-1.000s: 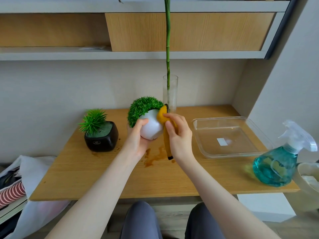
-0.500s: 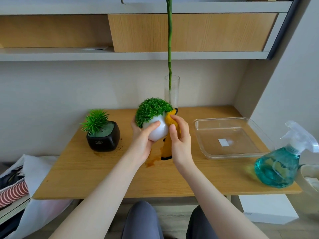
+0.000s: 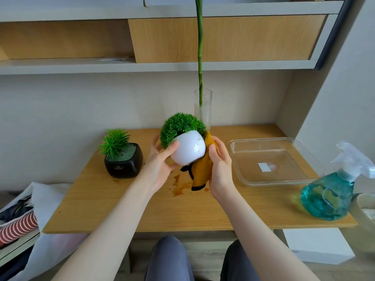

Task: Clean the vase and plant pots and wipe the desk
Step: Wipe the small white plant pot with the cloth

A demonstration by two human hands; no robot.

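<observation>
We note the bamboo stem point(image 3: 199, 47) runs out of frame at the top, its crown unseen. The white pot point(image 3: 188, 148) hides the lower part of the glass vase point(image 3: 203, 107). The yellow cloth point(image 3: 203, 169) is partly covered by the right hand point(image 3: 220, 169) and the pot. The cream bowl point(image 3: 366, 207) is cut off at the right edge. The label on the black pot point(image 3: 123, 166) is too small to read.

Round pot point(image 3: 188, 151) held above desk point(image 3: 203, 209) centre, tilted, between left hand point(image 3: 160, 165) and right hand point(image 3: 220, 169). Cloth point(image 3: 203, 171) between right hand and pot, touching both. Vase point(image 3: 203, 108) directly behind pot. Square pot point(image 3: 123, 163) on desk at left. Tray point(image 3: 269, 161) on desk at right; spray bottle point(image 3: 332, 191) at front right edge.
</observation>
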